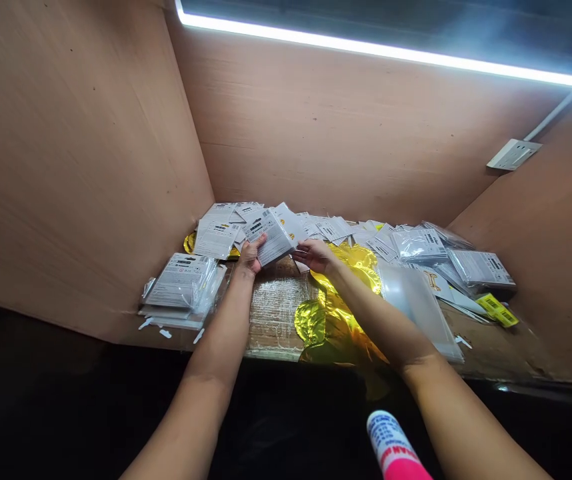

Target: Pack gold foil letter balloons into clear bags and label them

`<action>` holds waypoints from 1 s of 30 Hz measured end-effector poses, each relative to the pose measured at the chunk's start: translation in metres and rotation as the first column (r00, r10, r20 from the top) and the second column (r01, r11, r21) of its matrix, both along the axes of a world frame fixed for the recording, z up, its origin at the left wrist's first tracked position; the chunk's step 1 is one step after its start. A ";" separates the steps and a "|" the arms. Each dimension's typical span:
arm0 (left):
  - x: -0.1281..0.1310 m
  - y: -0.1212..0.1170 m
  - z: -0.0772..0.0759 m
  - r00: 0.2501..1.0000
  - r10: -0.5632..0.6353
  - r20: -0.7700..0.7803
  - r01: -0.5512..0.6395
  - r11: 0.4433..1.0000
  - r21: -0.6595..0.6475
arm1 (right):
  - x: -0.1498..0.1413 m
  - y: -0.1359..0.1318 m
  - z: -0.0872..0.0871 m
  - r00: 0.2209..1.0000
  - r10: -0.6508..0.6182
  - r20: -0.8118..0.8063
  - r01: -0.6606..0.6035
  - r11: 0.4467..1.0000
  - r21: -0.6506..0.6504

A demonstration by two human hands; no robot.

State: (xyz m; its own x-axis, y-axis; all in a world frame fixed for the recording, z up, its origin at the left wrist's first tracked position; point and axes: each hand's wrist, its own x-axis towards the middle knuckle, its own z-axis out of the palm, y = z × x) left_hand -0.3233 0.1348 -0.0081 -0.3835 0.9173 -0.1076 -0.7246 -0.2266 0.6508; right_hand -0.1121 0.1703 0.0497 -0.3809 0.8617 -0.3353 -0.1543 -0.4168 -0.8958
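Note:
My left hand [252, 255] is closed around a stack of white printed cards [269, 237], its thumb lying across the front face. At the lower right edge of that stack is my right hand [315, 255], fingers stretched out and loosely apart; whether they touch the cards I cannot tell. Behind the stack, another white card [289, 221] with small yellow marks shows partly. Shiny gold foil balloons [349, 293] lie under my right forearm. Left of my left hand are loose white cards [216, 238] and a pile of cards in clear plastic sleeves [182, 283].
Clear plastic bags [416, 303] and wrapped card packs [481, 268] lie at the right, near a yellow label [497, 310]. Wooden panels [341, 140] enclose the worktop [276, 307]. A pink-and-white tube [391, 443] stands out at the bottom. A socket [515, 155] is on the wall.

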 end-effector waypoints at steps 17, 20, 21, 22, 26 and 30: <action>-0.042 -0.003 0.004 0.990 0.094 0.105 -0.099 0.994 0.042 | -0.013 0.075 0.014 0.522 -0.375 0.766 -0.466 0.627 0.625; -0.036 -0.002 0.005 0.995 0.080 0.061 -0.082 0.996 0.041 | 0.008 0.093 0.043 0.598 -0.525 0.606 -0.265 0.584 0.767; -0.035 -0.002 0.004 0.996 0.076 0.039 -0.078 0.996 0.048 | 0.016 0.098 0.054 0.661 -0.523 0.539 -0.185 0.582 0.792; -0.033 -0.003 0.004 0.998 0.065 0.014 -0.066 0.996 0.064 | 0.026 0.103 0.064 0.731 -0.485 0.481 -0.122 0.600 0.791; -0.027 -0.011 0.002 0.987 -0.092 -0.130 0.113 0.979 0.168 | 0.060 0.108 0.103 0.877 -0.152 0.456 -0.217 0.722 0.657; -0.016 -0.023 0.004 0.873 -0.366 -0.323 0.423 0.898 0.125 | 0.050 0.092 0.126 0.697 0.265 0.667 -0.647 0.634 0.424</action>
State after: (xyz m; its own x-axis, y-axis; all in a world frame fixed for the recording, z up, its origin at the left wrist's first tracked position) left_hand -0.3390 0.1115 -0.0043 0.0269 0.9901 0.1376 -0.5697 -0.0979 0.8160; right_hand -0.0621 0.2624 0.1760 -0.7186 0.6890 -0.0940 0.4399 0.3458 -0.8288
